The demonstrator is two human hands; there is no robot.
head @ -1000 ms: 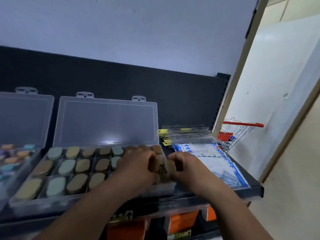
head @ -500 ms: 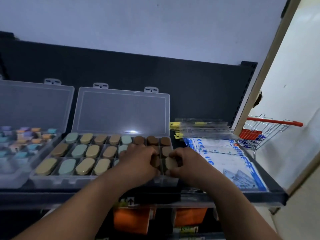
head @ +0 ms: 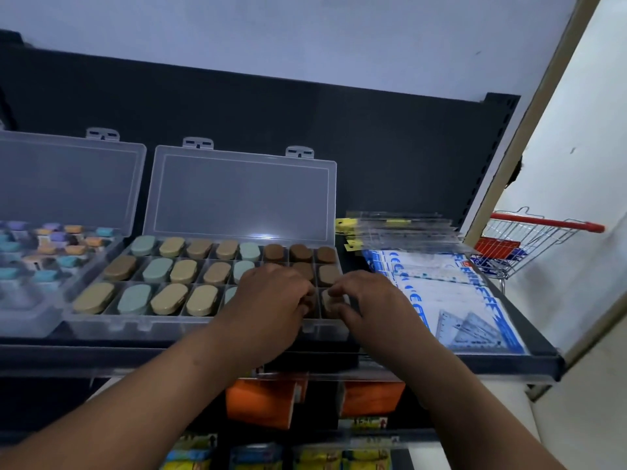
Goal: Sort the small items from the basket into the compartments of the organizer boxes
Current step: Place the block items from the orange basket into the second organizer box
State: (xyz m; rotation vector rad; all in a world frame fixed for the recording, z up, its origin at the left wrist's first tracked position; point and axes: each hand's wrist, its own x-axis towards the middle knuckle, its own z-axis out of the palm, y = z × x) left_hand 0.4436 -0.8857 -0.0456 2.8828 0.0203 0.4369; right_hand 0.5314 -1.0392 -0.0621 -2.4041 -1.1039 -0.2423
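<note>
Head view showed both hands still at the organizer box's [head: 135, 323] front-right compartments: the right hand [head: 369, 300] pinched a tan piece [head: 330, 297], and the left hand [head: 271, 296] beside it gripped a brown piece [head: 309, 301], as before.

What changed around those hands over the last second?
Both hands lowered to the front right corner of the organizer box; the right hand, pinching the tan piece, brings it into the corner compartment. The left hand stays curled beside it. Sorted pieces and cart unmoved.
</note>
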